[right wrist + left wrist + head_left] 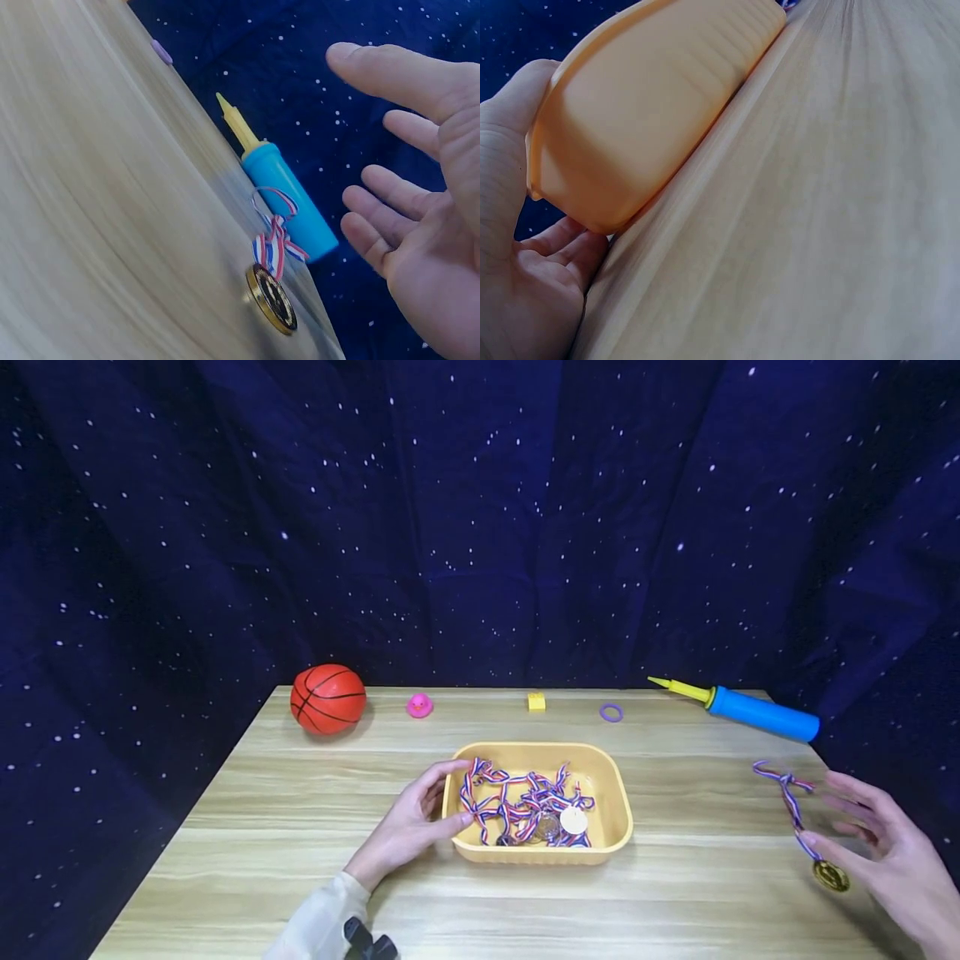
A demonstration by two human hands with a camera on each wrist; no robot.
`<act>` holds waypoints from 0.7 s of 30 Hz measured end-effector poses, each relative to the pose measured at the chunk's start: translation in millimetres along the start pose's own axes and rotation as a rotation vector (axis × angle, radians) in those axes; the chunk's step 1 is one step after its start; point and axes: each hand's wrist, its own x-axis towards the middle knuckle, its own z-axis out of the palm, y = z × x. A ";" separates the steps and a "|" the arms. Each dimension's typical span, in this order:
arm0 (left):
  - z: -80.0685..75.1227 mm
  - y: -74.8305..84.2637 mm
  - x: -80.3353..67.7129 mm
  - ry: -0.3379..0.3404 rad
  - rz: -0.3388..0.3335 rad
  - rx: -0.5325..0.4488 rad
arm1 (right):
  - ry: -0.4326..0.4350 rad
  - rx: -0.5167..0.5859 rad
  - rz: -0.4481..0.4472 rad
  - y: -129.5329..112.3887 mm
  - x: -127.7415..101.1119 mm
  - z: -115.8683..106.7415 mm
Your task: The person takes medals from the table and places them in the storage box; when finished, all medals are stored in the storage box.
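A yellow plastic basin [536, 856] stands on the wooden table, holding several medals [573, 820] with tangled red, white and blue ribbons [513, 810]. At its left end my left hand [412, 814] grips the rim, the thumb lapping over the edge. The left wrist view shows the basin's outer wall [637, 112] between the thumb and the lower fingers. Far to the right, a gold medal [831, 875] with a knotted striped ribbon [274, 240] is at the table's right side. Beside it my right hand [881, 852] has its fingers spread, apart from the medal in the right wrist view.
Along the back edge are a red basketball [328, 699], a pink rubber duck [420, 706], a yellow toy block [536, 701] and a purple ring [611, 712]. A blue and yellow hand pump [765, 712] lies at the back right corner. A dark starry curtain [480, 527] hangs behind.
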 end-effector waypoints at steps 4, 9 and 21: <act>-0.4 0.5 0.7 0.001 -0.009 -0.003 | -0.023 -0.018 0.003 9.8 -3.1 -4.4; -0.2 -0.3 -0.8 0.001 -0.016 -0.004 | -0.053 -0.005 0.026 18.9 -9.2 -7.3; 0.3 -0.5 0.0 -0.002 0.002 -0.007 | -0.141 -0.129 0.125 36.9 -16.5 -18.8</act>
